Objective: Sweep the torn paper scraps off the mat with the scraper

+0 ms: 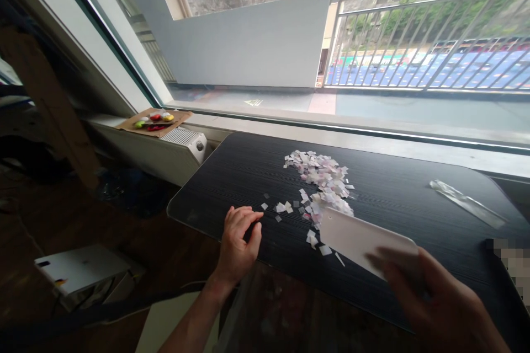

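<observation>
My right hand [443, 298] grips one end of a flat, pale rectangular piece [364, 240] with rounded corners; its exact kind I cannot tell. The far end of this piece touches or nearly touches a long heap of small whitish paper scraps [325, 174] on the dark table [397, 182]. At the near table edge is my left hand [240, 237], its fingers loosely bent, the thumb apart and nothing held. A few loose scraps [284, 207] lie just to the right of its fingertips. Other scraps [325, 250] are scattered below the heap, close to the pale piece.
A clear plastic strip or wrapper [467, 203] lies on the table's right side. Beyond the table runs a large window with its sill [372, 146]. On the left, cardboard [182, 117] with colourful items rests over a radiator [188, 140]. A white box-like object [83, 267] stands lower left.
</observation>
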The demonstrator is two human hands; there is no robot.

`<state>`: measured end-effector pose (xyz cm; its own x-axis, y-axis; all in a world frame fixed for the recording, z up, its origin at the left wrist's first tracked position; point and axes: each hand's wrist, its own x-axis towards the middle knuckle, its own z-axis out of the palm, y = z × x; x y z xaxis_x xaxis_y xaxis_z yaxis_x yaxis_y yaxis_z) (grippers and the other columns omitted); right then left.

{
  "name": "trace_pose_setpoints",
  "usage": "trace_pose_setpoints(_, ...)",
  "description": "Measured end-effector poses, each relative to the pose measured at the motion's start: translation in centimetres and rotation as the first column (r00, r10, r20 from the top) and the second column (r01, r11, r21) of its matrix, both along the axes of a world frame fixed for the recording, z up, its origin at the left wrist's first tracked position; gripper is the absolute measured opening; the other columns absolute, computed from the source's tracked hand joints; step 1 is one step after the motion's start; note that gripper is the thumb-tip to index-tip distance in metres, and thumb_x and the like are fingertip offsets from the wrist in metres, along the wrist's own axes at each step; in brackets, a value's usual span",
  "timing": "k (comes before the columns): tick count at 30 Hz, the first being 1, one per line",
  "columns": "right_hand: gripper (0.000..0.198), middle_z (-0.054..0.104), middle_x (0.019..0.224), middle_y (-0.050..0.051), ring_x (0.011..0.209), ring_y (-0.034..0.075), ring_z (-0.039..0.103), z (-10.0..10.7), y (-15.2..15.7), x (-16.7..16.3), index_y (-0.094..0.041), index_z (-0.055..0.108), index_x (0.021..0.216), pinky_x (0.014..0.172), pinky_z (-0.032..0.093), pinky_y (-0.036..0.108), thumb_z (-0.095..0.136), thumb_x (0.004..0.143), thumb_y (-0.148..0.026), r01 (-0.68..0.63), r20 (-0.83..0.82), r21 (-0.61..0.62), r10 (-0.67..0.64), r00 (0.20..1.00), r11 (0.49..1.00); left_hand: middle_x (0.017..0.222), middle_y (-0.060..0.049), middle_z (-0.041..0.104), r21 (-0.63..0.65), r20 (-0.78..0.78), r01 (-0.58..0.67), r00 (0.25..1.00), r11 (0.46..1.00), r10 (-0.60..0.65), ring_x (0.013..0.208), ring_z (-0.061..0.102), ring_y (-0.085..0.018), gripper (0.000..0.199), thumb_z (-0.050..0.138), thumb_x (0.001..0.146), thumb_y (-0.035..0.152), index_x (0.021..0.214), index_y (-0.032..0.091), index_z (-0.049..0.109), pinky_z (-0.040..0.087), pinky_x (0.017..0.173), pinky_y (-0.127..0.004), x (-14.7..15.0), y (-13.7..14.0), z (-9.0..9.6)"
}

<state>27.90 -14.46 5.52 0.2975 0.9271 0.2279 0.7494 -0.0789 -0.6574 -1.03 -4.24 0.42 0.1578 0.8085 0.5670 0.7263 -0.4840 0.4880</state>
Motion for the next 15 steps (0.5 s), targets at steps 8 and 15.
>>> trace_pose_setpoints(8, 0.019, 0.079, 0.087, 0.002, 0.072, 0.022, 0.075, 0.2, -0.3, -0.3, -0.024, 0.068, 0.097, 0.061, 0.059, 0.024, 0.061, 0.082, -0.035, -0.009, -0.028, 0.043, 0.011, 1.000, 0.999, 0.097, -0.004, 0.069, 0.007, 0.014, 0.034, 0.999, 0.999, -0.034, 0.102, 0.061, -0.021, 0.017, 0.051, 0.087, 0.019, 0.098, 0.021, 0.065, 0.039, 0.105, -0.050, -0.4, 0.0, -0.1)
trace_pose_setpoints(15, 0.012, 0.079, 0.085, 0.000, 0.074, 0.020, 0.075, 0.3, -1.2, -0.2, -0.026, 0.067, 0.089, 0.061, 0.058, 0.021, 0.058, 0.084, -0.032, -0.060, -0.049, 0.006, 0.061, 0.997, 0.998, 0.098, -0.004, 0.069, 0.020, -0.006, 0.047, 0.999, 0.999, -0.047, 0.103, 0.061, -0.022, 0.017, 0.051, 0.088, 0.020, 0.099, 0.021, 0.064, 0.039, 0.105, -0.049, -0.8, 0.1, -0.1)
